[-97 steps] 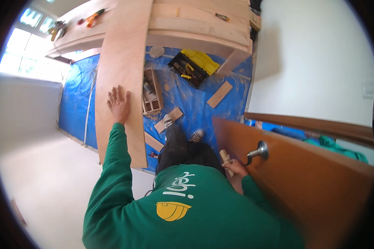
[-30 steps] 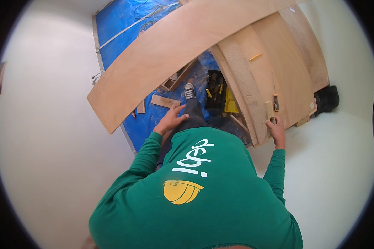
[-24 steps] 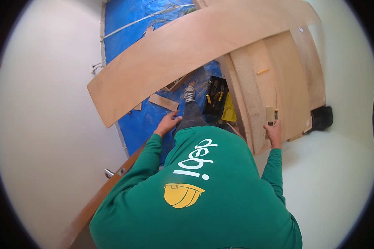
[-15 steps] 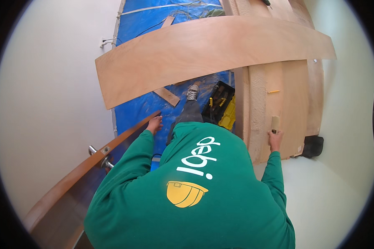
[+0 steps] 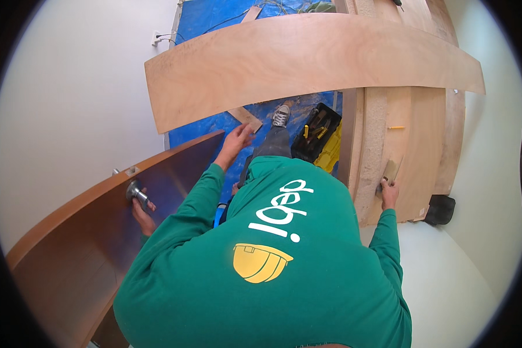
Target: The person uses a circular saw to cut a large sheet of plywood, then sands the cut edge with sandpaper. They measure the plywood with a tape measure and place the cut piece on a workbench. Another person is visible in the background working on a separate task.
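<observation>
One blue sheet (image 5: 197, 16) spreads left of the desk (image 5: 423, 133), which runs along its right. Well left of the desk stands a brown door (image 5: 81, 249). A long board (image 5: 313, 58) lies across the desk, its left end jutting out over the sheet. Just left of the desk sits a black and yellow toolbox (image 5: 329, 155), with an offcut (image 5: 246, 118) farther left. Another person's hand (image 5: 143, 213), well left of the desk, is at the door's handle (image 5: 135, 191). The left hand (image 5: 238, 140), fingers loosely parted, hovers left of the desk. The right hand (image 5: 390, 196), at the desk's top, grips a pale block (image 5: 391, 169). A yellow stick (image 5: 396, 127) lies on the desk.
</observation>
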Available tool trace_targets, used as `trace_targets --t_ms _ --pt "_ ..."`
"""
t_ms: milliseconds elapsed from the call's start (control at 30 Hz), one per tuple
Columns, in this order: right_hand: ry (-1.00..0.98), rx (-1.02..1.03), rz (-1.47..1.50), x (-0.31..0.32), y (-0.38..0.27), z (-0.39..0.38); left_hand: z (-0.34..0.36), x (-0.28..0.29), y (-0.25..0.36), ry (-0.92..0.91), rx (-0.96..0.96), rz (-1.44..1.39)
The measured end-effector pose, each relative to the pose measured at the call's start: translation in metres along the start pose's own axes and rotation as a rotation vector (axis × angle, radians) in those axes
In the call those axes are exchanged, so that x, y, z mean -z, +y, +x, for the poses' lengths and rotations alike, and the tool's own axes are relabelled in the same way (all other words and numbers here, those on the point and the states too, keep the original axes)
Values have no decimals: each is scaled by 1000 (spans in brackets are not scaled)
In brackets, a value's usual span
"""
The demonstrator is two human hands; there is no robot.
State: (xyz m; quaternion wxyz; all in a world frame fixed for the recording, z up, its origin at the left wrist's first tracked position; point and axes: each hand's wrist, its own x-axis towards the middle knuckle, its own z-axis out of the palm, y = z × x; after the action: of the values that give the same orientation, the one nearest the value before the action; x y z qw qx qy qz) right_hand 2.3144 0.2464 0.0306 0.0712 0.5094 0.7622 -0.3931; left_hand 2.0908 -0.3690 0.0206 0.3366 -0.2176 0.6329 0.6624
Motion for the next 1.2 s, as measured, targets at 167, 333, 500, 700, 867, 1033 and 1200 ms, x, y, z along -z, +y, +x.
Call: trace_targets --t_ms 167,333,500,700,867,1033,1200 --pt "-7 69 -79 2 4 -12 11 -46 53 18 -66 -270" --pt "87 100 -121 -4 14 -23 30 -71 73 159 -79 -277" --pt "256 207 -212 -14 31 -42 34 -71 61 178 -134 -205" --pt "178 119 -6 -25 50 -66 59 -54 -3 -87 -89 283" --pt "181 29 328 -30 63 -69 83 -12 -80 -248 332 1006" --pt "374 43 283 -44 75 -76 93 -14 -92 -255 308 923" --pt "487 -303 -53 -66 70 -114 102 -26 -38 -363 298 873"
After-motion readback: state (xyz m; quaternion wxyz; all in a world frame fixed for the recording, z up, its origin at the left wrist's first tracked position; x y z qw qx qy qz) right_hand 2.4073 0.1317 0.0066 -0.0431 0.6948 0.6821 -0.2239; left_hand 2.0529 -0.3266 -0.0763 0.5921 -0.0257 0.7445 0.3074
